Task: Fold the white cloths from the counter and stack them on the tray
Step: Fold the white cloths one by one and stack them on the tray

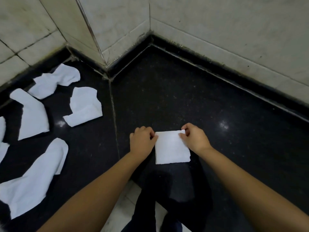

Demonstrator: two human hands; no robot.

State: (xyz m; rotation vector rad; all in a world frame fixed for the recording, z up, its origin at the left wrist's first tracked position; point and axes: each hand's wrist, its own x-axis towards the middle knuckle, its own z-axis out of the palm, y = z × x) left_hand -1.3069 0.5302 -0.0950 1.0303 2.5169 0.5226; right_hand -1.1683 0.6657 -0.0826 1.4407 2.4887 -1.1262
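From the head camera we look down on a black, speckled stone desk (167,97) set into a corner of pale tiled walls (217,30). A wall pier juts out at about 11 o'clock, and dark, grimy grout runs along the foot of the tiles. Two bright glints of light sit on the polished stone, one at 9 o'clock and one at 3 o'clock from the hands. A seam in the stone runs from the pier down toward 6 o'clock. Below the desk edge we see pale floor tiles (123,206) and dark trousers.

Just below the middle of the view lies a folded white cloth (172,148), a neat near-square flat on the desk close to its front edge. Our left hand (143,139) pinches its far left corner with curled fingers; our right hand (194,138) pinches its far right corner the same way. Both forearms reach in from 6 o'clock.

Well apart, from 8 to 10 o'clock, loose white cloths (85,106) lie scattered and unfolded on the desk, some crumpled, one long piece (33,178) stretching to the left edge.

We can read no writing, brand or label anywhere.
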